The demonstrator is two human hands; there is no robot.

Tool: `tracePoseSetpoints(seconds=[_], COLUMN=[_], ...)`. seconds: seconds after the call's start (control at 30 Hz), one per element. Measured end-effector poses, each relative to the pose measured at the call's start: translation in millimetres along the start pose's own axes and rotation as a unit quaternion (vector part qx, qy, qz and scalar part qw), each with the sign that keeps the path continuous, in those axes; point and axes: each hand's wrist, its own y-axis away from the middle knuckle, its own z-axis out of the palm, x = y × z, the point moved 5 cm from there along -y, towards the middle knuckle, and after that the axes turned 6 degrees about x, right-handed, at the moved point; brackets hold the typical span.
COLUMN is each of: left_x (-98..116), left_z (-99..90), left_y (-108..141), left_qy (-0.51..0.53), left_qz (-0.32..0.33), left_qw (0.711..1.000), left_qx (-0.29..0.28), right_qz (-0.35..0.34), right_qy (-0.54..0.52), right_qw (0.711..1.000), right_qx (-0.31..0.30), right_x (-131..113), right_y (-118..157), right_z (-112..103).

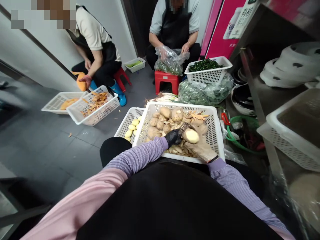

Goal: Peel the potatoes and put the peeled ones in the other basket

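Observation:
My left hand (173,137), in a black glove, is closed around what looks like a peeler (184,127). Beside it, my right hand (201,149) wears a pale work glove and grips a partly peeled potato (192,136), whose yellow flesh faces up. Both hands are over a white basket (219,141) across my lap. Unpeeled potatoes (160,125) fill its back and left part, and peelings (178,149) lie at its front. Left of it, a second basket (123,127) contains several peeled yellow potatoes (132,127).
Two people sit opposite: one holds an orange vegetable (81,82) over a basket of peelings (93,121), the other a plastic bag (170,60) on a red stool (166,81). A basket of greens (208,76) stands behind. Metal shelving (266,113) and a green basket (246,146) are right.

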Motion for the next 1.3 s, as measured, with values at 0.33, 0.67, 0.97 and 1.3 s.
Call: tracePoseSetpoints(seconds=[0.33, 0.67, 0.97, 1.3], left_x=[-7, 27, -32, -44], left_z=[-19.1, -27.6, -49.7, -58.9], left_y=[-2, -28, -65, -76], left_qy=[-0.013, -0.224, -0.306, -0.305], left_qz=[0.003, 0.187, 0.053, -0.004], left_qw=[1.000, 0.956, 0.950, 0.952], left_qx=[-0.023, 0.017, 0.005, -0.001], right_qz=[0.279, 0.457, 0.415, 0.346], right_qy=[-0.353, -0.359, -0.425, -0.462], right_qw=[0.889, 0.806, 0.793, 0.810], right_qx=[-0.083, 0.112, 0.134, 0.106], right_x=[0, 39, 42, 23], right_y=[44, 31, 19, 6], right_z=[22, 28, 21, 8])
